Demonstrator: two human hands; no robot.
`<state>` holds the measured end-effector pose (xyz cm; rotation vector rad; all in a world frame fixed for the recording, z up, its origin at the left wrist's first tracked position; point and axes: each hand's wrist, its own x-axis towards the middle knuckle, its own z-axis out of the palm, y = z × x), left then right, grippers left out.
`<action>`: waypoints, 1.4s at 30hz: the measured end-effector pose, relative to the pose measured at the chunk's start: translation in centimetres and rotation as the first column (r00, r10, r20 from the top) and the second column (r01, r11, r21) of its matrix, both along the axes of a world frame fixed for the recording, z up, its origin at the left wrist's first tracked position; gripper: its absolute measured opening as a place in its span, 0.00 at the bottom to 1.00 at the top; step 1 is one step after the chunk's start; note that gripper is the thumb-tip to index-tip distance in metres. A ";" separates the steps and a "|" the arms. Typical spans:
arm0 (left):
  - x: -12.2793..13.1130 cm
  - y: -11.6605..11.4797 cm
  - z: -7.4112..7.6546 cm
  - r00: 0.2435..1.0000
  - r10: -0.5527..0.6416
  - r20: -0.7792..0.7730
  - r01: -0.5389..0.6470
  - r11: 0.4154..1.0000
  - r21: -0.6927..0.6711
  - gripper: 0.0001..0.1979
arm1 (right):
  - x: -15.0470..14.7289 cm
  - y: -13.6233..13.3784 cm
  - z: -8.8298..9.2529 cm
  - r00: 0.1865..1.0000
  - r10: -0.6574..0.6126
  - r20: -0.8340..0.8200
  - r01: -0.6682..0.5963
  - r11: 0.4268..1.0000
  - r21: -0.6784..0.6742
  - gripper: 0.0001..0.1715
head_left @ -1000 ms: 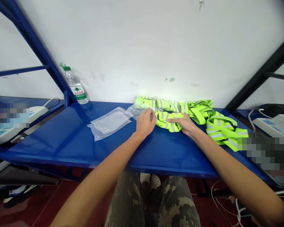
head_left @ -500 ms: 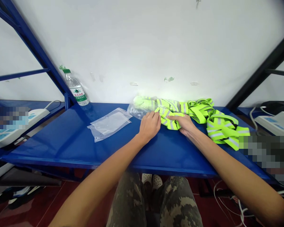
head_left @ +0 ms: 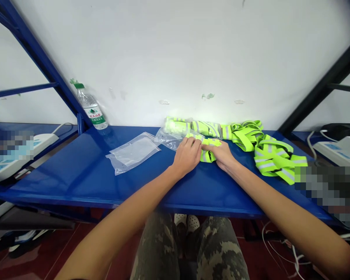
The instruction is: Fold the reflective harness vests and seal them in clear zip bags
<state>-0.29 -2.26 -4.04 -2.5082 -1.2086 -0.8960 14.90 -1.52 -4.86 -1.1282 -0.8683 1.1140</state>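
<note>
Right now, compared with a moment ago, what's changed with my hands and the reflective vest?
Your left hand and right hand have moved closer together, and the hi-vis reflective vest between them is gathered into a narrower bundle. The flat clear plastic bag, water bottle and tangled reflective straps stayed put.

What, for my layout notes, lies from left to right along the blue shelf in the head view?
Water bottle → plastic bag → left hand → right hand → reflective straps
</note>
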 end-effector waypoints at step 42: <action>0.9 -0.6 -1.2 0.978 0.023 0.206 0.019 0.979 -0.203 0.12 | -0.2 0.7 -0.5 0.981 -0.160 0.110 0.143 0.978 0.152 0.34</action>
